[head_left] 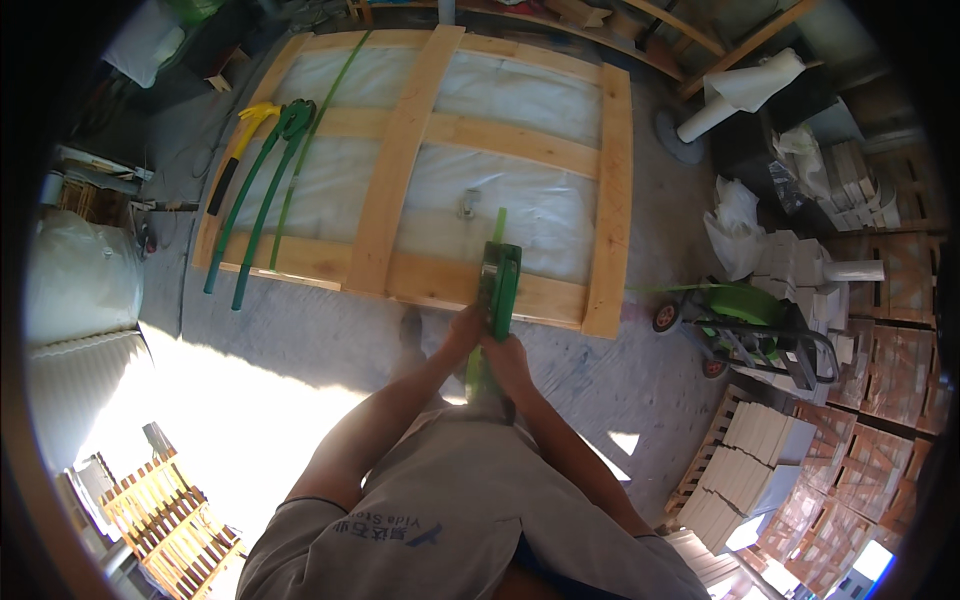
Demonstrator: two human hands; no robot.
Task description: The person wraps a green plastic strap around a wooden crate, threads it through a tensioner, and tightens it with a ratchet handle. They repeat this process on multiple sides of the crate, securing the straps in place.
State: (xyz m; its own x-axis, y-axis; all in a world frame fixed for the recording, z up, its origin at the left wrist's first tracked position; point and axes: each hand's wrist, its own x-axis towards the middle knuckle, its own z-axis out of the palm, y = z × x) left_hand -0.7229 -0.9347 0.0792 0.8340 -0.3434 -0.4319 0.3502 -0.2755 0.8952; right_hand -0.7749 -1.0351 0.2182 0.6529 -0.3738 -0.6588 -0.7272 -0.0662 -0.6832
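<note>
Both my hands are closed on a green strapping tensioner (505, 290) at the near edge of a wooden crate (405, 160). My left hand (462, 332) grips its near left side, and my right hand (508, 367) is wrapped round its near end, close to my body. A piece of green strap (501, 218) sticks out past the tool's far end over the crate. More strap hangs below the tool in front of me. White sheeting (480, 200) shows between the crate's planks. Fingertips are partly hidden by the tool.
A second green strap (299, 165) crosses the crate's left part. Beside it lie a long-handled green strap sealer (297, 118) and a yellow-headed hammer (258, 112). Right of the crate stands a wheeled cart (790, 350) with a green strap coil (740, 310). Stacked boxes (745, 445) fill the lower right.
</note>
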